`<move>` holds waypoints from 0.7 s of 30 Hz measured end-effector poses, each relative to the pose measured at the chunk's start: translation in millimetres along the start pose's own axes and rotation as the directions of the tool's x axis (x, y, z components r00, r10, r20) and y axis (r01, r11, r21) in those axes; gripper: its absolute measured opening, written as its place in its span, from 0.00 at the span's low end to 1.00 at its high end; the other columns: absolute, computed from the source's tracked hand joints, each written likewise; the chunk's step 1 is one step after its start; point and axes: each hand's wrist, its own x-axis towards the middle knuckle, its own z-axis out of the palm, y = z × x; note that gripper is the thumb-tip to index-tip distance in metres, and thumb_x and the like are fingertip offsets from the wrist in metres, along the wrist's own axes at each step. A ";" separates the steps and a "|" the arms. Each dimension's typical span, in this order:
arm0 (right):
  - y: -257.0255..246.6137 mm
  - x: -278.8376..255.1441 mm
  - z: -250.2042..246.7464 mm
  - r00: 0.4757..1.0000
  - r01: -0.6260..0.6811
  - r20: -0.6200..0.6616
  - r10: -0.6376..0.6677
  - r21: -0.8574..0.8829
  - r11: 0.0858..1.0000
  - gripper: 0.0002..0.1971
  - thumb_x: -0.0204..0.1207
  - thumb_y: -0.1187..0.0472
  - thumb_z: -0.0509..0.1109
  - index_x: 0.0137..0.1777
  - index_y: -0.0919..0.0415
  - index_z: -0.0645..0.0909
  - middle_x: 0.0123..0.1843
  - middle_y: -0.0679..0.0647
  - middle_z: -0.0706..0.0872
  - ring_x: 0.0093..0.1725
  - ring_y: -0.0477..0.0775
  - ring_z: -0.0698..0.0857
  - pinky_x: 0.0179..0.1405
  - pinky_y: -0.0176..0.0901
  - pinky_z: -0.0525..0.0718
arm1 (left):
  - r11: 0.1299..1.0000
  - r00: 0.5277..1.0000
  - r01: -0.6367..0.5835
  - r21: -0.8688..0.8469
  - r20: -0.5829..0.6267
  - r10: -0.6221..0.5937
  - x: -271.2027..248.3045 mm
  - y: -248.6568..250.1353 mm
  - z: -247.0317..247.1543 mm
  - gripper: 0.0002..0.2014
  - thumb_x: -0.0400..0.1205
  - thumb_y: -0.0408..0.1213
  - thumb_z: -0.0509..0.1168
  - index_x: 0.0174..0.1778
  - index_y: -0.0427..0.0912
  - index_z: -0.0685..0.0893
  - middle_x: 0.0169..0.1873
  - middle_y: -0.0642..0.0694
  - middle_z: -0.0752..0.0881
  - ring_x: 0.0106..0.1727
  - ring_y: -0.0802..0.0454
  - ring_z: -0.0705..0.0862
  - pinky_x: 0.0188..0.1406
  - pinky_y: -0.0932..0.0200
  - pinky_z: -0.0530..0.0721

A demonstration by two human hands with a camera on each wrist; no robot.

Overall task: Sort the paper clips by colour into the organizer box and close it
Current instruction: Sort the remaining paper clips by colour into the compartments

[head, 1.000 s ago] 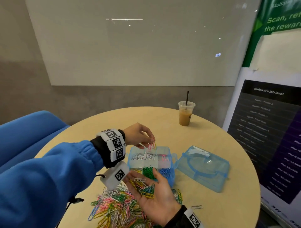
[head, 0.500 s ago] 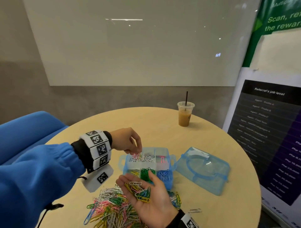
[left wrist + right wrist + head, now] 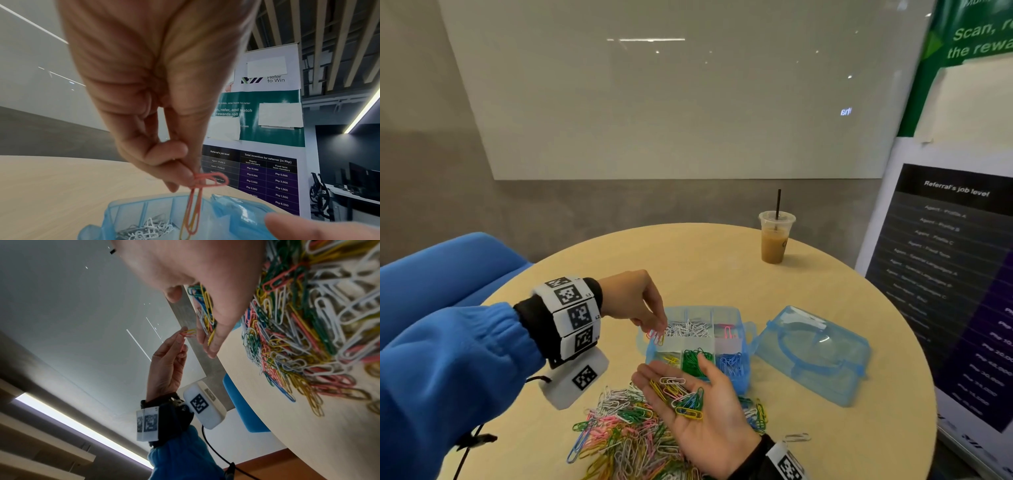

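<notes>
Mid-sort, the left hand (image 3: 635,301) pinches pink clips (image 3: 655,336) over the box (image 3: 746,342) while the flat, relaxed right hand (image 3: 702,411) cradles mixed clips (image 3: 681,397); next, drop them into the pink compartment.

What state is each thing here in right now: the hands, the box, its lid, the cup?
Left hand: pinching pink and yellow clips over the box.
Right hand: palm up, flat, carrying mixed clips.
Box: open, partly filled by colour.
Lid: off, lying beside the box.
Pile: unsorted.
Cup: upright, lidded, with straw.
</notes>
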 end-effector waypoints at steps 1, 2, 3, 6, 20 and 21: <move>0.1 0.0 -0.4 1.000 -0.002 -0.001 0.002 -0.009 1.000 0.36 0.87 0.44 0.53 0.57 0.84 0.82 0.61 0.77 0.84 0.61 0.74 0.86 0.50 0.59 0.89 | 1.000 1.000 0.003 0.006 0.004 -0.003 -0.6 0.9 -0.6 0.05 0.75 0.38 0.77 0.45 0.43 0.94 0.26 0.57 0.88 0.28 0.66 0.83 0.33 0.71 0.80; 0.3 0.4 -0.5 1.000 -0.003 -0.003 0.003 -0.015 1.000 0.36 0.87 0.44 0.53 0.57 0.84 0.82 0.61 0.77 0.84 0.61 0.74 0.85 0.51 0.59 0.89 | 1.000 1.000 0.006 0.011 0.008 -0.006 -0.8 1.2 -1.2 0.06 0.75 0.38 0.77 0.45 0.43 0.93 0.27 0.56 0.89 0.28 0.66 0.83 0.33 0.71 0.80; 0.3 0.9 -0.9 1.000 -0.002 -0.005 0.002 -0.018 1.000 0.36 0.87 0.44 0.53 0.57 0.84 0.82 0.61 0.77 0.84 0.61 0.74 0.85 0.52 0.60 0.88 | 1.000 1.000 0.008 0.014 0.010 -0.008 -1.0 1.9 -1.8 0.06 0.75 0.38 0.77 0.45 0.43 0.93 0.29 0.54 0.89 0.28 0.66 0.83 0.33 0.71 0.80; -1.1 0.2 -0.6 1.000 0.002 -0.002 -0.002 -0.023 1.000 0.36 0.87 0.44 0.54 0.57 0.84 0.82 0.61 0.77 0.84 0.61 0.75 0.85 0.54 0.61 0.87 | 1.000 1.000 -0.001 0.010 0.010 0.001 1.1 5.7 -3.1 0.04 0.75 0.38 0.77 0.44 0.44 0.93 0.35 0.47 0.91 0.29 0.65 0.83 0.33 0.71 0.80; -0.4 -0.2 0.8 1.000 -0.016 -0.025 0.016 -0.002 1.000 0.35 0.86 0.46 0.57 0.61 0.87 0.78 0.62 0.80 0.82 0.65 0.76 0.82 0.66 0.62 0.80 | 0.980 0.991 -0.085 -0.179 -0.115 0.065 22.9 20.6 -1.5 0.02 0.77 0.31 0.75 0.40 0.42 0.91 0.36 0.42 0.90 0.30 0.61 0.85 0.33 0.71 0.81; -0.4 -0.6 1.2 1.000 -0.013 -0.028 0.013 -0.006 1.000 0.35 0.86 0.46 0.57 0.60 0.86 0.79 0.62 0.80 0.82 0.64 0.76 0.82 0.65 0.62 0.81 | 0.978 0.991 -0.079 -0.192 -0.121 0.057 31.3 24.8 0.2 0.00 0.77 0.32 0.75 0.41 0.40 0.91 0.35 0.42 0.90 0.30 0.60 0.85 0.34 0.70 0.83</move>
